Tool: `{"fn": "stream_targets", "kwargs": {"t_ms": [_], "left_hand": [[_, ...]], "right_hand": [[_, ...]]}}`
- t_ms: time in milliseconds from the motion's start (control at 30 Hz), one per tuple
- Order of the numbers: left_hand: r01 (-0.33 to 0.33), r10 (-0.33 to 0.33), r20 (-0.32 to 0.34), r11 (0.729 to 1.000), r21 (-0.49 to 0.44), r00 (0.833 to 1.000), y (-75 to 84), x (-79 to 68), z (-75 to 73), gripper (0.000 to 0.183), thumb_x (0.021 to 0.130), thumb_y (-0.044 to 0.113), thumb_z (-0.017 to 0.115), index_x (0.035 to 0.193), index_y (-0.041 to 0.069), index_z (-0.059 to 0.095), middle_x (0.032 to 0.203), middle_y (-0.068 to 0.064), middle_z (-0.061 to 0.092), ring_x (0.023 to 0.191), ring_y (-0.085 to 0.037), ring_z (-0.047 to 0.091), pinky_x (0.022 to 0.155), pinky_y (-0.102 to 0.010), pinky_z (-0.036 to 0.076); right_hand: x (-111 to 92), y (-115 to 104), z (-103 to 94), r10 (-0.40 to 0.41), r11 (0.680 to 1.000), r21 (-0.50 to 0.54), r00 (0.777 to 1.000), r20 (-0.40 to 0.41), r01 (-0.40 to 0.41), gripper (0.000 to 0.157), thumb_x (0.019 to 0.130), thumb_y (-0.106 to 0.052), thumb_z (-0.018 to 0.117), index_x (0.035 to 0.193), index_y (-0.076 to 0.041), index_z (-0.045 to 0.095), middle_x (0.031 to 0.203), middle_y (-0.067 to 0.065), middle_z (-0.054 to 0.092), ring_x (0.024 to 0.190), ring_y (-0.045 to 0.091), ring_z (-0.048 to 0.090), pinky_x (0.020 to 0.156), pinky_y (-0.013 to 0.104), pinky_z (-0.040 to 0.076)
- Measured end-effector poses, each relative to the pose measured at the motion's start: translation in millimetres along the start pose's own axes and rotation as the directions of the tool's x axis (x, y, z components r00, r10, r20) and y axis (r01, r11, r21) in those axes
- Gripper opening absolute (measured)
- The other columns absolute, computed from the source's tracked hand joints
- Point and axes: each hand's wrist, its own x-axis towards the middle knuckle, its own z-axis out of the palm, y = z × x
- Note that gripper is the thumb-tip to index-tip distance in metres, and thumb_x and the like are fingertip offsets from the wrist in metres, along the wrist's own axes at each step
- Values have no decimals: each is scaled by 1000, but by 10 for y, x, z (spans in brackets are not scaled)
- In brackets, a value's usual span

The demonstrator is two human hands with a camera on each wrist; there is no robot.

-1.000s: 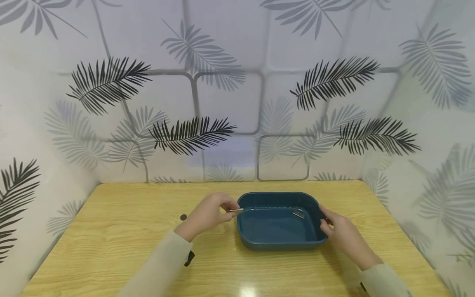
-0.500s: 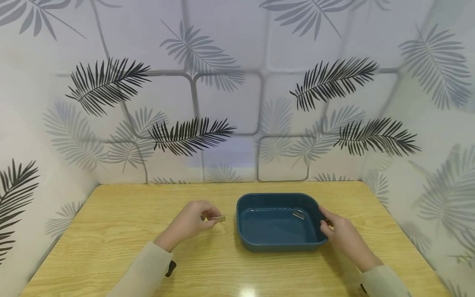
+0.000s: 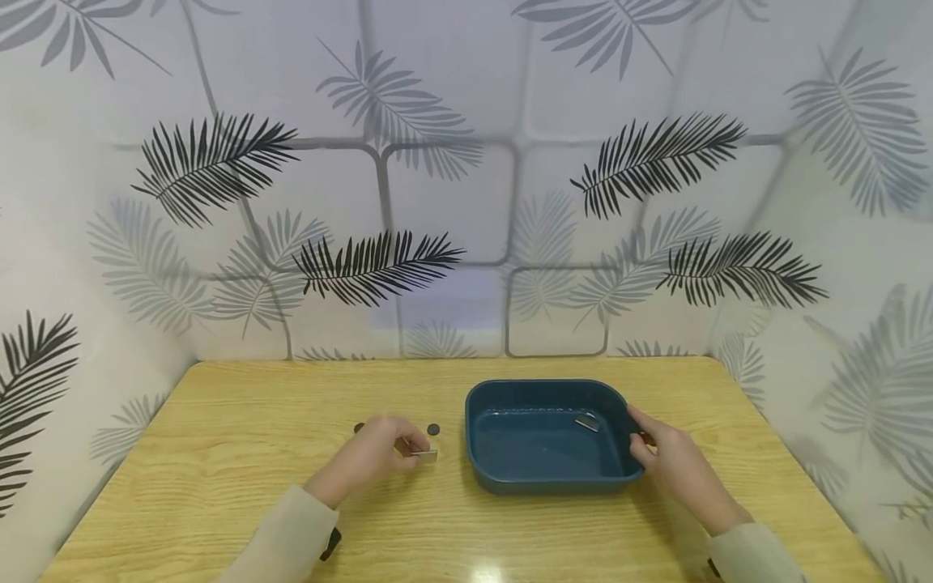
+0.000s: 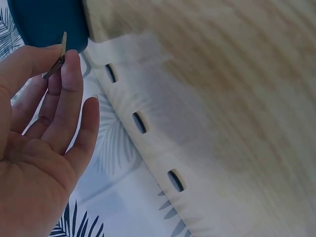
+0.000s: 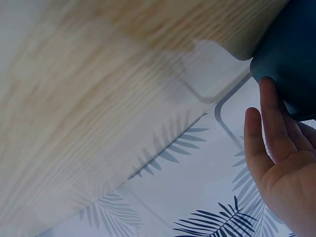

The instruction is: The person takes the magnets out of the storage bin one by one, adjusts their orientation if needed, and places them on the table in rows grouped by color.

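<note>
the left hand (image 3: pixel 370 455) pinches a small flat metal piece (image 3: pixel 426 456) between thumb and fingers, holding it over the middle of the bench (image 3: pixel 240 453), just left of the tray (image 3: pixel 539 486) and apart from it. in the left wrist view its little finger stands free of the piece.

the dark blue tray sits between the bench's middle and its right edge, nearer the far edge. the right hand (image 3: pixel 678 465) grips it by its right end; the right wrist view shows fingers against the outside of the wall. a second metal piece (image 3: pixel 586 423) lies on the tray floor, toward the far right corner.

three dark discs (image 4: pixel 139 122) lie on the bench in a row roughly along the far edge. the head view shows two of them, one just beyond the left fingertips, the other partly behind that hand. patterned wallpaper (image 3: pixel 452 202) rises behind the far edge.
</note>
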Motion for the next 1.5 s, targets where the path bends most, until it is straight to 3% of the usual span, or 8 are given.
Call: {"fn": "stream_targets", "kwargs": {"t_ms": [233,833,1500], "left_hand": [[-9,8,14,999,49,1000,-55,-1,95,13,86,-2,77,94,8,79,95,-3,77,83,-11,68,71,-19,55],[-23,26,-9,973,230,1000,-102,35,206,9,85,3,81,93,7,81,89,-1,69,77,-9,60,70,-24,54],[-85,90,-3,949,303,996,-70,103,231,5,89,15,81,88,11,81,87,3,68,78,-9,60,73,-25,53]], "right_hand": [[2,-1,2,1,1000,-8,1000,-7,-1,53,100,-7,55,149,8,47,134,32,64,97,25,69,58,21,43],[1,-10,-6,33,999,9,999,22,-33,54,100,-8,54,152,6,45,134,32,64,82,19,60,53,22,42],[10,17,-8,19,1000,14,1000,8,-19,53,100,-8,54,151,7,46,137,33,62,90,21,64,52,22,41]]}}
